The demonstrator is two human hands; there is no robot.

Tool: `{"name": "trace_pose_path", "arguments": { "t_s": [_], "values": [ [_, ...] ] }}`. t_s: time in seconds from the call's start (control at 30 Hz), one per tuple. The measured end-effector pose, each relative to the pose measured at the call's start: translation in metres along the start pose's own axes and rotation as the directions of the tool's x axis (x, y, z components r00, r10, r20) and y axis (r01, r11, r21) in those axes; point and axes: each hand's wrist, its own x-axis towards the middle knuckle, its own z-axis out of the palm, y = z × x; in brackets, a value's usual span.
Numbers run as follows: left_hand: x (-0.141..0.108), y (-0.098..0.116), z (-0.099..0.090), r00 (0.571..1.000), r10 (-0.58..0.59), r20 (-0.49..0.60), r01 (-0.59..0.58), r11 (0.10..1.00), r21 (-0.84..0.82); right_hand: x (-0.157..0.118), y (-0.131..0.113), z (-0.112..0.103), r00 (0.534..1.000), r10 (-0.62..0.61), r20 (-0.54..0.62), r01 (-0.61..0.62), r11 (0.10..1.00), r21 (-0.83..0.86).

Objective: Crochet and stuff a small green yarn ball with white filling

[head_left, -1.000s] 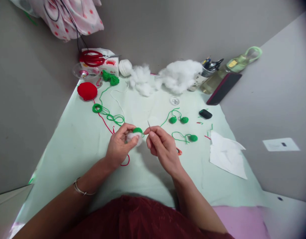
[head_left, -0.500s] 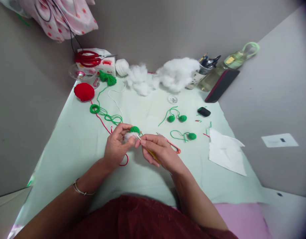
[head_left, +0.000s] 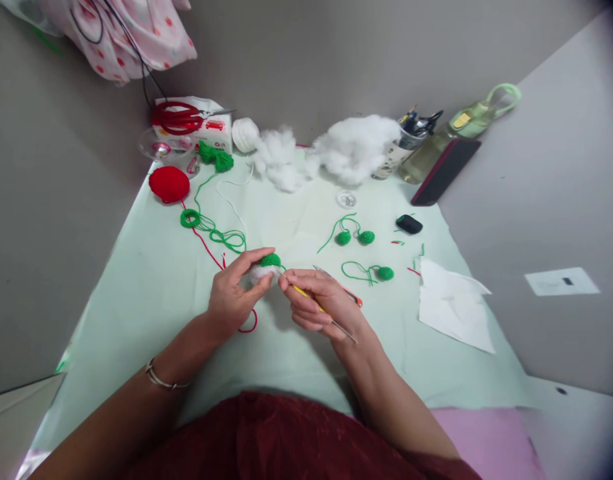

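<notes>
Between the thumb and fingers of my left hand (head_left: 235, 287) is a small green crocheted piece (head_left: 270, 261) with white stuffing (head_left: 261, 273) bulging from its lower side. My right hand (head_left: 317, 301) grips a crochet hook (head_left: 301, 291) with a yellow handle. The hook's thin metal tip points left and lies close to the green piece; whether it touches is too small to tell. Beyond my right hand lies an orange-handled cutter or snips (head_left: 354, 297), partly hidden by that hand. A loop of red yarn (head_left: 255, 323) shows beside my left hand.
Green crocheted balls (head_left: 385, 274) with yarn tails and a white sheet (head_left: 454, 303) lie to the right. Red yarn (head_left: 169, 185), green yarn (head_left: 216, 157) and red scissors (head_left: 179, 119) are at the back left. White fluff (head_left: 354, 148), a pen cup (head_left: 392, 157) and a bottle (head_left: 426, 153) stand behind.
My right hand has shifted slightly and turned, so more of the hook's shaft shows beneath it. My left index finger is straighter across the top of the green piece.
</notes>
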Motion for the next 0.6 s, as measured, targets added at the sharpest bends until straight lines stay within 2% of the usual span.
{"name": "trace_pose_path", "arguments": {
  "t_s": [0.1,0.2,0.27,0.37,0.43,0.5,0.6],
  "values": [
    [0.001,-0.001,0.001,0.999,0.036,-0.004,-0.036,0.999,0.029,0.001,0.000,0.001,1.000,-0.015,-0.014,0.015,0.999,0.033],
    [0.000,-0.002,0.003,1.000,0.007,-0.004,-0.007,1.000,0.003,0.001,0.002,0.003,0.998,-0.037,-0.049,0.038,0.999,0.014],
    [0.000,-0.001,0.004,1.000,-0.030,0.001,0.030,0.999,-0.024,0.001,0.006,0.007,0.990,-0.096,-0.100,0.089,0.993,-0.075],
    [0.000,0.001,0.005,0.996,-0.084,0.016,0.085,0.995,-0.051,-0.003,0.013,0.017,0.953,-0.243,-0.182,0.171,0.925,-0.339],
    [0.001,0.004,0.004,0.992,-0.124,0.031,0.126,0.990,-0.067,-0.006,0.017,0.023,0.920,-0.328,-0.215,0.172,0.829,-0.531],
    [0.003,0.006,0.002,0.986,-0.154,0.057,0.159,0.983,-0.089,-0.008,0.022,0.027,0.884,-0.413,-0.221,0.145,0.689,-0.710],
    [0.007,0.007,-0.001,0.978,-0.169,0.123,0.185,0.972,-0.141,-0.008,0.028,0.028,0.831,-0.540,-0.136,0.101,0.386,-0.917]
  ]
}}
